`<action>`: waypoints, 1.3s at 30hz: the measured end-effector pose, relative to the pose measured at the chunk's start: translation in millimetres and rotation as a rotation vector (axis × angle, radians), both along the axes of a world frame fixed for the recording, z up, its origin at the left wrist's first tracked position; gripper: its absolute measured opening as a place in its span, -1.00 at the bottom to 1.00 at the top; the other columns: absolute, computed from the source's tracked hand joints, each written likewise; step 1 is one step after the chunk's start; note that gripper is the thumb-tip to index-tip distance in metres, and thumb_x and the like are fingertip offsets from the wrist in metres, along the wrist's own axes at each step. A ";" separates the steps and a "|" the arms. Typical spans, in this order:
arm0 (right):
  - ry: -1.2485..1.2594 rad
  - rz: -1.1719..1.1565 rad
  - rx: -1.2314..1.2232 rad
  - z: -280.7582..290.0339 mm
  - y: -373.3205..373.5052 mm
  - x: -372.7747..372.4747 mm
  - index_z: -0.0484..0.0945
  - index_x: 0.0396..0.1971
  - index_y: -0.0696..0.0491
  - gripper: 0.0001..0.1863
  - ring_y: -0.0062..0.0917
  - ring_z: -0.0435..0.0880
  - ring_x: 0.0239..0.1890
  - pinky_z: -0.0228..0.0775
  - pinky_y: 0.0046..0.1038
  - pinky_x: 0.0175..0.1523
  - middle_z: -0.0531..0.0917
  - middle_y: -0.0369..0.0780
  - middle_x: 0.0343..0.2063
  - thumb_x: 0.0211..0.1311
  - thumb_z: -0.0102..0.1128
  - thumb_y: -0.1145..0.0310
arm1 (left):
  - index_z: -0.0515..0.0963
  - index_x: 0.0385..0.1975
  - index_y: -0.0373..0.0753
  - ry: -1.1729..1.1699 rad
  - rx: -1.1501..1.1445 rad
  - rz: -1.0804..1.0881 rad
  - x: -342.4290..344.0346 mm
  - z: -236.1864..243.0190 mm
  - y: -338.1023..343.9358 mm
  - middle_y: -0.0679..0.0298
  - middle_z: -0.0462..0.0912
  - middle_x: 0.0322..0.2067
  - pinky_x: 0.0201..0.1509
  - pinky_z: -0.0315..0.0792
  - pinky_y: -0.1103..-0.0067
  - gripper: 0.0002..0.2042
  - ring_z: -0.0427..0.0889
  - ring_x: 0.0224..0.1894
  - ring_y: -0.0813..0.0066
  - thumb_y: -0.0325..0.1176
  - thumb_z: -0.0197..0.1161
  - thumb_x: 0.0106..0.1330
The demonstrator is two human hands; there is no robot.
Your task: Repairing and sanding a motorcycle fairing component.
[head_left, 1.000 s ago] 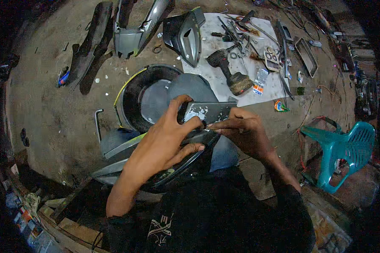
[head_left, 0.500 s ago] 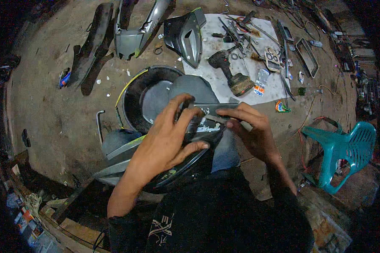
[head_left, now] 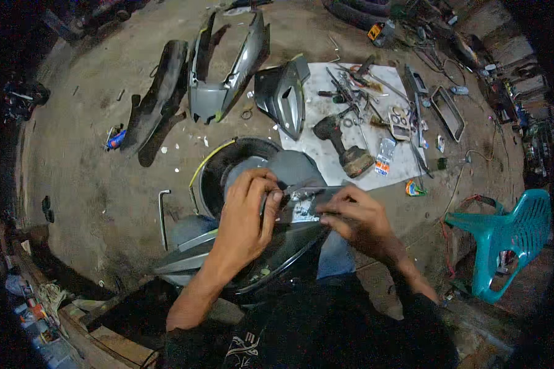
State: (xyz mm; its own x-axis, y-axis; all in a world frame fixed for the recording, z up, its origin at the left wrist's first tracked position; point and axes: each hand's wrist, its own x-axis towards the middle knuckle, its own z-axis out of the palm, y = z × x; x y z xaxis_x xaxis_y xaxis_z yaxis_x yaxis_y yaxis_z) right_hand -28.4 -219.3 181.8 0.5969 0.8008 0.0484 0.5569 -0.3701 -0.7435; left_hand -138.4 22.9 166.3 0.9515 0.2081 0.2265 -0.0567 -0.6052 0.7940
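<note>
In the head view, the dark panel lies slanted across the lap, with a flaky pale patch between the hands. The left hand has its fingers curled and its thumb pressed toward them, pinching the panel's upper end; the right hand has thumb and forefinger close together at the patch's right edge, but blur hides whether they pinch anything. The likeliest trouble is a slip: if the right fingers push hard while the left pinch is slack, the panel could twist on the lap, scratching its face or nicking the left thumb. Loose flakes might also drop into the black tub beyond. Around lies a bare, grimy floor with white scraps; a stained white sheet carries a drill and tools, and a green chair stands to the right.
</note>
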 end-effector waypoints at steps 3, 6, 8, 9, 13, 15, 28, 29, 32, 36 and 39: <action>-0.160 0.094 -0.028 -5.2 -2.7 -1.6 0.80 -0.16 0.00 -0.76 -0.34 0.70 -0.13 0.59 -0.31 -0.04 0.68 -0.22 -0.23 0.15 0.58 0.38 | 0.49 -0.08 -0.38 0.019 0.006 0.072 2.2 -2.0 -2.1 -0.04 0.54 0.01 0.19 0.48 0.23 -0.90 0.60 0.05 -0.11 -0.49 0.15 0.55; -0.144 0.106 -0.057 -5.1 -2.1 -1.8 0.80 -0.18 -0.02 -0.78 -0.32 0.70 -0.11 0.59 -0.28 -0.04 0.68 -0.24 -0.22 0.18 0.56 0.33 | 0.48 -0.06 -0.40 0.043 0.027 0.072 0.9 -5.8 -1.3 -0.06 0.54 0.01 0.18 0.48 0.22 -0.87 0.60 0.05 -0.12 -0.45 0.14 0.58; -0.167 0.137 -0.057 -4.1 -1.0 0.0 0.80 -0.17 -0.03 -0.79 -0.32 0.70 -0.11 0.59 -0.28 -0.04 0.68 -0.23 -0.22 0.20 0.54 0.32 | 0.48 -0.06 -0.41 0.071 0.037 0.080 1.3 0.9 -3.0 -0.08 0.53 0.02 0.19 0.48 0.21 -0.86 0.59 0.05 -0.16 -0.45 0.15 0.57; -0.147 0.136 -0.059 -2.3 0.1 0.4 0.79 -0.16 -0.03 -0.80 -0.30 0.70 -0.10 0.58 -0.26 -0.03 0.67 -0.23 -0.21 0.22 0.52 0.31 | 0.48 -0.06 -0.41 0.066 0.038 0.084 1.2 1.0 -3.0 -0.08 0.53 0.02 0.19 0.48 0.21 -0.86 0.59 0.05 -0.16 -0.45 0.15 0.57; -0.134 0.167 -0.112 0.0 4.2 3.2 0.77 -0.13 -0.03 -0.81 -0.24 0.71 -0.08 0.58 -0.23 0.00 0.66 -0.21 -0.17 0.29 0.45 0.30 | 0.49 -0.07 -0.41 0.046 0.052 0.082 3.7 -8.0 -3.2 -0.10 0.53 0.01 0.15 0.46 0.15 -0.85 0.58 0.03 -0.21 -0.45 0.18 0.54; -0.159 0.195 -0.127 0.3 8.2 4.5 0.76 -0.15 -0.01 -0.82 -0.23 0.70 -0.07 0.58 -0.22 0.00 0.66 -0.21 -0.17 0.31 0.43 0.29 | 0.49 -0.07 -0.40 0.028 0.056 0.093 3.1 -10.2 -2.5 -0.11 0.53 -0.01 0.12 0.45 0.09 -0.84 0.57 0.01 -0.23 -0.44 0.22 0.52; -0.337 0.175 -0.156 -16.3 6.6 -15.6 0.64 -0.07 0.12 -0.76 -0.13 0.59 0.01 0.41 -0.15 0.10 0.59 -0.08 -0.09 0.35 0.33 0.36 | 0.48 -0.05 -0.41 0.065 0.057 0.062 -1.2 -7.1 -4.1 -0.11 0.51 0.02 0.17 0.49 0.17 -0.85 0.58 0.05 -0.22 -0.45 0.15 0.57; -0.325 0.166 -0.163 -18.6 5.1 -16.6 0.64 -0.07 0.12 -0.76 -0.13 0.59 0.01 0.41 -0.15 0.10 0.59 -0.08 -0.09 0.35 0.33 0.36 | 0.49 -0.05 -0.41 0.063 0.073 0.055 -0.7 -7.7 -4.2 -0.11 0.52 0.02 0.18 0.49 0.18 -0.85 0.58 0.05 -0.21 -0.45 0.14 0.57; -0.328 0.162 -0.103 -20.5 4.6 -14.3 0.61 -0.06 0.13 -0.79 -0.13 0.58 0.03 0.40 -0.12 0.15 0.60 -0.08 -0.05 0.42 0.26 0.35 | 0.49 -0.05 -0.41 0.067 0.064 0.059 1.9 -5.1 -3.5 -0.09 0.52 -0.01 0.21 0.47 0.22 -0.85 0.57 0.06 -0.18 -0.44 0.13 0.58; -0.160 0.127 -0.034 -19.1 -4.5 -9.9 0.54 -0.11 0.16 -0.82 -0.12 0.57 0.06 0.38 -0.16 0.21 0.59 -0.07 -0.10 0.43 0.25 0.40 | 0.49 -0.06 -0.42 0.078 0.071 0.066 5.3 -4.1 -2.4 -0.05 0.52 -0.01 0.23 0.46 0.25 -0.81 0.59 0.07 -0.10 -0.38 0.13 0.60; 0.143 -0.054 -0.031 5.3 -16.7 -1.2 0.57 -0.04 0.15 -0.77 -0.04 0.62 0.01 0.48 -0.09 0.07 0.60 -0.02 -0.11 0.48 0.21 0.33 | 0.49 -0.07 -0.42 0.081 0.049 0.073 3.9 0.4 -3.4 -0.06 0.53 -0.01 0.20 0.46 0.21 -0.83 0.58 0.06 -0.14 -0.40 0.15 0.58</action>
